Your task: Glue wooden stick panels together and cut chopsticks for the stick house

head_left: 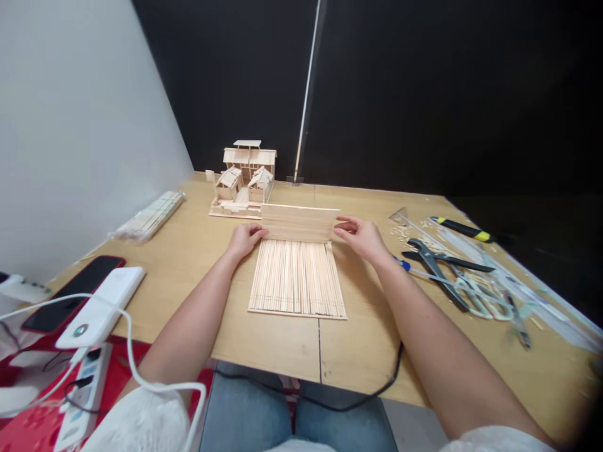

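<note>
A flat panel of pale wooden sticks (298, 279) lies on the wooden table (277, 342) in front of me. At its far edge a second stick panel (300, 223) stands upright. My left hand (247, 240) pinches the lower left end of the upright panel. Beside that panel's right end is my right hand (358, 235), its thumb and fingers apart; the fingertips are at or very near the edge. Behind stands a small model house of wooden sticks (249, 172).
Bagged sticks (153, 216), a phone (75, 292) and a white power bank (101, 307) are on the left. Pliers (436, 273), scissors (475, 295), a cutter (461, 229) and wood scraps lie on the right. A black cable (348, 408) hangs along the front edge.
</note>
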Available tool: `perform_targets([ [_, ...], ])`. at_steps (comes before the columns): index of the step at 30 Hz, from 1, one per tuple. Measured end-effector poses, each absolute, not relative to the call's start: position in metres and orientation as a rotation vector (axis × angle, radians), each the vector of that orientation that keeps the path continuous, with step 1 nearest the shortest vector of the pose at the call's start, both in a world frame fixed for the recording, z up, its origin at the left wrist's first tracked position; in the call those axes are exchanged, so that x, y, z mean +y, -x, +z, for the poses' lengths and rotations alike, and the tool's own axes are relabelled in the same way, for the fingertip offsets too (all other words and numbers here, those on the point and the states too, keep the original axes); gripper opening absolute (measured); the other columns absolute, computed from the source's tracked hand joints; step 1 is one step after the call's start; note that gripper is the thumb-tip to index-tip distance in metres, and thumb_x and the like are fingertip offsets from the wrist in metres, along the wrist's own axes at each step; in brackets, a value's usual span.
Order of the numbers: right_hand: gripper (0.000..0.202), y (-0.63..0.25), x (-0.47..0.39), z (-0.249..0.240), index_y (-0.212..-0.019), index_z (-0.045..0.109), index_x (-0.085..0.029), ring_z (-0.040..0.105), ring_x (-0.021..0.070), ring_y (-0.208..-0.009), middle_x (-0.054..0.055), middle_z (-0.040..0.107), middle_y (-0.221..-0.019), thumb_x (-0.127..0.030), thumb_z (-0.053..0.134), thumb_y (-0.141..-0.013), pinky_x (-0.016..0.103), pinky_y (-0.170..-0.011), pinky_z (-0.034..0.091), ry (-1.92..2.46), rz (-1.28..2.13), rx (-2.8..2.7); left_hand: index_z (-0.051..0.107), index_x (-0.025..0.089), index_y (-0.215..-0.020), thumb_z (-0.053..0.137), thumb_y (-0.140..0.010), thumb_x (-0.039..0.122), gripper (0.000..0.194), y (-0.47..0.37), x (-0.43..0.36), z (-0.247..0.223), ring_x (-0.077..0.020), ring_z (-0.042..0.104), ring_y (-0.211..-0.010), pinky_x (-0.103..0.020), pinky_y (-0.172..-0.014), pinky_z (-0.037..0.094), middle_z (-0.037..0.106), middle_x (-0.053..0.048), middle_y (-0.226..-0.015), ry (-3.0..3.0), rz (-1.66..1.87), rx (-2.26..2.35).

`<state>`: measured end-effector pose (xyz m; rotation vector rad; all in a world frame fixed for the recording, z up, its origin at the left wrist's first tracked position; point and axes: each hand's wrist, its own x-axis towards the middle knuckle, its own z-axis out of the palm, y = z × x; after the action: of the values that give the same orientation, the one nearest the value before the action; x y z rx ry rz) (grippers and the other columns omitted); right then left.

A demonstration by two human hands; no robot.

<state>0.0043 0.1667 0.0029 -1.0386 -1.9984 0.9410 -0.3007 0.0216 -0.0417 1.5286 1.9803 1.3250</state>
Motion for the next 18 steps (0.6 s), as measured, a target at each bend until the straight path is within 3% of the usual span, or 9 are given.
perform_targets([
  [6,0.027,-0.069,0.174,0.041,-0.101,0.068,-0.013,0.069,0.0198,-0.07,0.01,0.074,-0.078,-0.033,0.061,-0.084,0.03,-0.067,0.051,1.386,0.692,-2.012,0.071,0.015,-0.08,0.06,-0.079,0.046,0.033,0.3,0.02,-0.037,-0.0203,0.062,-0.067,-0.029,-0.066,0.043,0.073,-0.005,-0.074,-1.57,1.28,1.996],
  [12,0.036,-0.117,0.136,0.034,-0.076,0.068,-0.017,0.068,0.0289,-0.076,0.014,0.071,-0.073,-0.052,0.059,-0.083,0.034,-0.065,0.046,1.93,0.04,-2.266,0.071,0.016,-0.077,0.06,-0.079,0.046,0.031,0.301,0.019,-0.036,-0.0188,0.06,-0.063,-0.029,-0.063,0.042,0.071,-0.004,-0.071,-1.595,1.26,2.001],
  [15,0.051,-0.121,0.111,0.023,-0.074,0.068,-0.016,0.068,0.0327,-0.075,0.017,0.071,-0.075,-0.064,0.053,-0.083,0.036,-0.061,0.045,2.028,0.028,-2.397,0.071,0.016,-0.075,0.061,-0.079,0.043,0.029,0.299,0.016,-0.035,-0.018,0.058,-0.062,-0.028,-0.063,0.041,0.07,-0.003,-0.069,-1.592,1.271,2.002],
  [18,0.049,-0.117,0.099,0.018,-0.077,0.068,-0.015,0.069,0.0329,-0.078,0.019,0.072,-0.08,-0.061,0.056,-0.081,0.035,-0.061,0.046,2.039,0.055,-2.429,0.07,0.016,-0.074,0.061,-0.078,0.041,0.027,0.298,0.012,-0.034,-0.0175,0.057,-0.062,-0.028,-0.062,0.041,0.069,-0.003,-0.068,-1.587,1.278,1.98],
])
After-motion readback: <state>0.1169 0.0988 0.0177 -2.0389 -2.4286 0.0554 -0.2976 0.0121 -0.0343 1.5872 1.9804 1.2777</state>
